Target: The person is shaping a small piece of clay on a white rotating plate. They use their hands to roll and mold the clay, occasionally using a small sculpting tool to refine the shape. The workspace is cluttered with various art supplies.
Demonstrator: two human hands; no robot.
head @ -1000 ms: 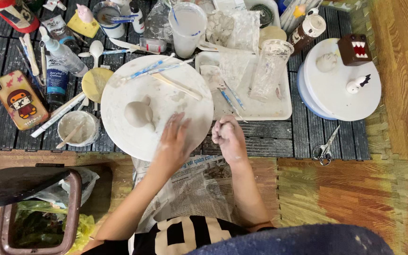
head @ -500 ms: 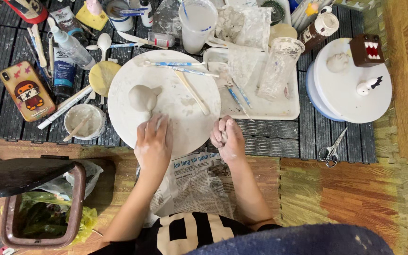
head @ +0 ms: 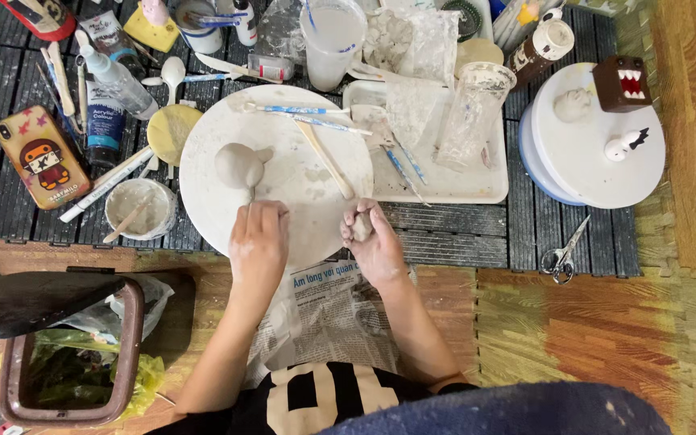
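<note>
left hand [head: 258, 240] drawn back, right hand [head: 374, 242] unmoved

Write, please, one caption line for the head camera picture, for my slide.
Seen from above: left hand rests on a round white board near a clay shape; right hand holds a small clay lump.

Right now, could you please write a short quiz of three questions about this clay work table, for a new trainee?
1. True or false: the right hand is closed around a small lump of clay.
2. What is the left hand resting on?
A) the phone
B) the round white board
C) the scissors
3. Fill in: the rounded clay piece lies on the board, just beyond the ____ hand's fingertips.

Key:
1. True.
2. B.
3. left. It lies apart from the long wooden tool, which rests on the same board.
</note>
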